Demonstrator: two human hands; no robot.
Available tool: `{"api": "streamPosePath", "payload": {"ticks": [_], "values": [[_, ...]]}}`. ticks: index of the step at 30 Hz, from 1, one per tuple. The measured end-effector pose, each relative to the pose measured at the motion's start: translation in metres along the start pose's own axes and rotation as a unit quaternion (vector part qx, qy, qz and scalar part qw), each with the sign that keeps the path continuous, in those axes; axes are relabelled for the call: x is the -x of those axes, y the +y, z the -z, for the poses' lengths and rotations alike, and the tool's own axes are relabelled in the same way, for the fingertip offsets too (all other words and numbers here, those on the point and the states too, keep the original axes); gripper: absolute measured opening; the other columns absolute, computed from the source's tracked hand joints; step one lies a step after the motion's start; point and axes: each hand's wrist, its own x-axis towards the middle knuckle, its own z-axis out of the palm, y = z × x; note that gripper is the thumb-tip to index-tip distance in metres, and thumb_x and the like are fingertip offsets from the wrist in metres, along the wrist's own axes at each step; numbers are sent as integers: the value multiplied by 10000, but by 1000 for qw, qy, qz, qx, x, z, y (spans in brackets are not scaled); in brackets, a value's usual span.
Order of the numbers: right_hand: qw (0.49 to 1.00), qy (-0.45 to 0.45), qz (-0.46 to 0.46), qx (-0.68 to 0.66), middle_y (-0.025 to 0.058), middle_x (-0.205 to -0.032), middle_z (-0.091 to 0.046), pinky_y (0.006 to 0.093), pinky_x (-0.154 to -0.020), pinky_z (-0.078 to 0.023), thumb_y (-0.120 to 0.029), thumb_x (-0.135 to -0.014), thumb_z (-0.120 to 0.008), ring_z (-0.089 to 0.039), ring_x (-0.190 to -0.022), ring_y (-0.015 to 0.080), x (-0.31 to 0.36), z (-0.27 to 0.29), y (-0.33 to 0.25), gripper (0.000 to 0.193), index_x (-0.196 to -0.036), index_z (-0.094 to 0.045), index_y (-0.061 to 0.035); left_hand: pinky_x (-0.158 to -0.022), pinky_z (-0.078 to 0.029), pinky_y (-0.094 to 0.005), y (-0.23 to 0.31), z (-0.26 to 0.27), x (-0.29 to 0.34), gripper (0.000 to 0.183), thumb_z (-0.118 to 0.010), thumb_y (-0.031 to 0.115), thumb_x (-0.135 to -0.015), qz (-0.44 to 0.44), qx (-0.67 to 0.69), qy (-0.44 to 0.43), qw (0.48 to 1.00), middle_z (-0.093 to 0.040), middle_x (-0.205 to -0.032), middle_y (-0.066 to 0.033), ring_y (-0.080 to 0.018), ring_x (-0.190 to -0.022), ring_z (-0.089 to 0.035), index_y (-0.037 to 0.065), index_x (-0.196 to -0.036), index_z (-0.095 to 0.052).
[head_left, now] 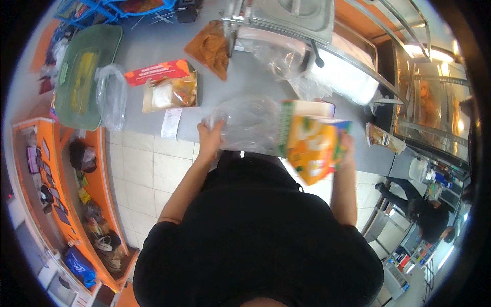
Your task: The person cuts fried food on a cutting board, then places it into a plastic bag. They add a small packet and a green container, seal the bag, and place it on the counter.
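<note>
My left hand grips the near left edge of a clear plastic bag, thumb and fingers closed on its film. The bag spreads over the counter's front part, its mouth near my body. In my right hand is a printed cardboard box, yellow, green and white. It is tilted, blurred by motion, and held from its right side at the bag's right edge. What the box contains is hidden. Left of the bag stands an open food box with a red flap, holding wrapped food. A paper receipt lies by it.
A green lidded tub and another plastic bag occupy the counter's left. Farther back are a brown paper bag, a steel container and a white roll. A packaged item lies right. Another person stands far right.
</note>
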Motion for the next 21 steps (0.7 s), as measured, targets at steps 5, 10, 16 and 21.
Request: {"api": "streamPosePath", "payload": {"ticks": [5,10,16,21], "values": [[985,-40,-137,100,80,-1158,-523,323,-905,-459,-217,-775,-708,-546,-1065,195,-88,-48,100,698,-1332,-333,-28,-629,-509,-354,19,-13,0,440,-527,328,-912,76,63,-79,992,-493,-1067,-120,-184,-839,-571,11,-1162,-353],[947,7,-96,307,172,-1262,-479,379,-924,-433,-331,-757,-730,-530,-1096,280,-84,-74,106,863,-1394,-255,6,-710,-504,-300,9,-2,-2,271,-452,250,-957,-64,-71,-90,991,-559,-953,-63,-161,-875,-590,59,-1149,-450],[667,186,328,642,231,-1056,-557,450,-794,-456,-317,-769,-711,-553,-884,386,-65,-46,97,524,-1095,-538,55,-691,-500,-342,29,4,27,265,-551,97,-888,-212,-296,-10,931,-646,-946,-173,-241,-806,-646,-58,-1104,-559],[796,158,112,573,175,-795,-594,405,-637,-450,-253,-800,-679,-574,-711,315,-77,-27,100,316,-919,-586,24,-652,-504,-329,67,5,52,227,-537,112,-911,-260,-443,81,854,-664,-835,-150,-229,-700,-657,-69,-1035,-593]]}}
